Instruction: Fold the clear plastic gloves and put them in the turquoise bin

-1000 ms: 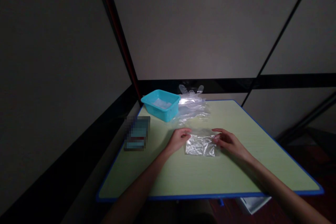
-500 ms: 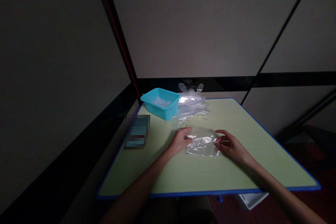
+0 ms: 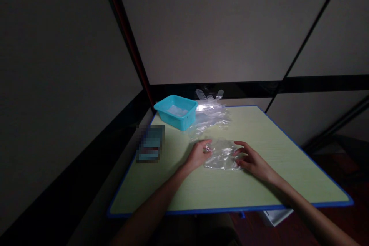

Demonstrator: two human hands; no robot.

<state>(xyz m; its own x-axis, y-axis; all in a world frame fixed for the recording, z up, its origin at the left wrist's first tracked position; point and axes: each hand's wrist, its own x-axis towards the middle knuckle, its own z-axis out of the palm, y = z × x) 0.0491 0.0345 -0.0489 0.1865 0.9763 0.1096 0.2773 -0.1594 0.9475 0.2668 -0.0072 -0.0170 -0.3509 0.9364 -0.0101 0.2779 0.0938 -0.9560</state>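
Observation:
A clear plastic sheet or glove (image 3: 221,156) lies crinkled on the pale green table (image 3: 230,190), between my two hands. At its left edge my left hand (image 3: 199,153) has thumb and fingers curved round some of the film. My right hand (image 3: 248,158) is at the right edge, fingers bent and apart, with the fingertips over or touching the plastic. Behind them, a pile of clear plastic gloves (image 3: 210,115) spreads toward the back edge of the table.
A turquoise basket (image 3: 188,120) with something pale and flat (image 3: 177,110) inside stands at the back left. A blurred-out flat object (image 3: 151,144) lies at the left edge. Below the table is a white object (image 3: 277,216). Walls rise behind and left.
The fingers of my right hand have spread a little and shifted slightly. The plastic between my hands lies flatter and its creases have changed. My left hand has hardly moved.

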